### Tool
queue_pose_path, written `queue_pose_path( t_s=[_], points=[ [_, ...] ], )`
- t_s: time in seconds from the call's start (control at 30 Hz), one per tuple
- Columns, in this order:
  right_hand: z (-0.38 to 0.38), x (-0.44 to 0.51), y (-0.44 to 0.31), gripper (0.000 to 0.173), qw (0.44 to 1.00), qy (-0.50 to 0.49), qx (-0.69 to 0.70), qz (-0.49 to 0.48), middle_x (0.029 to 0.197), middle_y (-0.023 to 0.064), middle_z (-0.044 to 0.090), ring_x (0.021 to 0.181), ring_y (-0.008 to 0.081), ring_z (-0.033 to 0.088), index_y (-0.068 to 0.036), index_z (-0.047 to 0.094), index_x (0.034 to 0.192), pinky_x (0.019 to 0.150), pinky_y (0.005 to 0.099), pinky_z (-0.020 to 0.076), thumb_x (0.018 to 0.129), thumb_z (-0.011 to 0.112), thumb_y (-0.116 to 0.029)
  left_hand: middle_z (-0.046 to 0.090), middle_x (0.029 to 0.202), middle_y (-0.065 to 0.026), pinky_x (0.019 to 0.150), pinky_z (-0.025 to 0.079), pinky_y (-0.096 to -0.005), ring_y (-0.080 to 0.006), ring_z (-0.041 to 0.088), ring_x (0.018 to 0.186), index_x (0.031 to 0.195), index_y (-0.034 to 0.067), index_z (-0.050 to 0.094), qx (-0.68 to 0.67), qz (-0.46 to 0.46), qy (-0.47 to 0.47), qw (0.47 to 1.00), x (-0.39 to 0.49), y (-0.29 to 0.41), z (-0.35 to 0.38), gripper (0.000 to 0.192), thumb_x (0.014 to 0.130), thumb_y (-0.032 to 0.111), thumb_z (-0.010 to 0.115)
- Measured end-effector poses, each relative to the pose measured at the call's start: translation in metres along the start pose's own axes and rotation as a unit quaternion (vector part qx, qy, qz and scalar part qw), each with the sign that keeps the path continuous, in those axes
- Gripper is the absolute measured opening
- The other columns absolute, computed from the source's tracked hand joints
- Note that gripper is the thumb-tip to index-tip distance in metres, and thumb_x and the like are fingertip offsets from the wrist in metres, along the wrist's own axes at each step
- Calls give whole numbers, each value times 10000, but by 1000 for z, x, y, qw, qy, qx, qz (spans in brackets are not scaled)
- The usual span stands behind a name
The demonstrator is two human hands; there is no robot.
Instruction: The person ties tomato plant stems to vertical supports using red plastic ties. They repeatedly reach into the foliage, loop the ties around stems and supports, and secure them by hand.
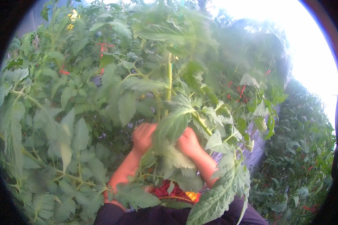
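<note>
My left hand (144,137) is curled close to the main stem of a tomato plant, its fingertips hidden behind a drooping leaf (173,126). On the other side of that leaf my right hand (186,140) is bent inward, its fingers partly covered too. What either hand holds cannot be made out. Above them the pale green stem (169,81) rises upright, and a leafy side branch (201,122) slants down to the right. Below the hands, in front of my body, lies a bundle of dark red material (170,189) with a yellow-orange patch (192,196).
Dense tomato foliage surrounds both arms. A long leafy branch (64,173) crosses the lower left, and a large leaf (217,194) hangs over my right arm. Red ties (102,49) mark stems behind. Shiny plastic sheeting (253,146) shows at right, beside another plant row (295,157).
</note>
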State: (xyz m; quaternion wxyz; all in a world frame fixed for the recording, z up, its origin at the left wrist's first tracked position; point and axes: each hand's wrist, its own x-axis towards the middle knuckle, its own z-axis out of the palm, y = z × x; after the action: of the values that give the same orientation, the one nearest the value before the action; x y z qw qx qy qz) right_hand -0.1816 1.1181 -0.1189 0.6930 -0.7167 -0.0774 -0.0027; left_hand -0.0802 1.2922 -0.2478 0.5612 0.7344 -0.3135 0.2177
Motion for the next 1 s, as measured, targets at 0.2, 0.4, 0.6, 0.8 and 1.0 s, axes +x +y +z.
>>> queue_pose_path(
  t_s=[0.2,0.4,0.6,0.8,1.0],
  points=[
    [-10,11,21,204,994,19,46,92,1001,56,691,903,172,642,-22,666,1095,807,300,508,930,576,-102,642,801,-105,608,480,-384,-314,630,717,938,54,678,0,31,30,999,3,18,-2,225,751,145,765],
    [-19,29,57,210,967,117,225,37,1001,67,681,841,132,616,-38,645,1072,707,259,474,977,559,-204,659,828,-73,656,497,-325,-198,644,741,912,14,673,74,54,107,990,14,79,-35,185,770,74,776],
    [-50,45,67,273,984,99,121,88,1028,92,667,857,173,617,-45,626,1136,720,295,485,992,524,-253,689,1010,-45,807,501,-286,-138,635,891,1059,9,688,-237,-184,125,946,1,75,-48,227,832,15,698],
    [-96,-65,76,300,972,105,-112,181,1054,134,666,904,218,644,-47,620,1173,778,344,526,1008,467,-246,628,1218,-121,1011,452,-347,-202,592,1132,1257,-21,559,-126,-201,215,947,-80,58,-74,343,916,0,594],
    [-86,-193,141,303,922,-133,-1,363,986,165,687,833,229,680,-50,652,1138,721,369,571,1010,440,-224,605,1094,-89,894,473,-342,-207,568,961,1165,-12,568,-271,-376,376,802,-237,6,-69,237,975,126,539]
  ],
)
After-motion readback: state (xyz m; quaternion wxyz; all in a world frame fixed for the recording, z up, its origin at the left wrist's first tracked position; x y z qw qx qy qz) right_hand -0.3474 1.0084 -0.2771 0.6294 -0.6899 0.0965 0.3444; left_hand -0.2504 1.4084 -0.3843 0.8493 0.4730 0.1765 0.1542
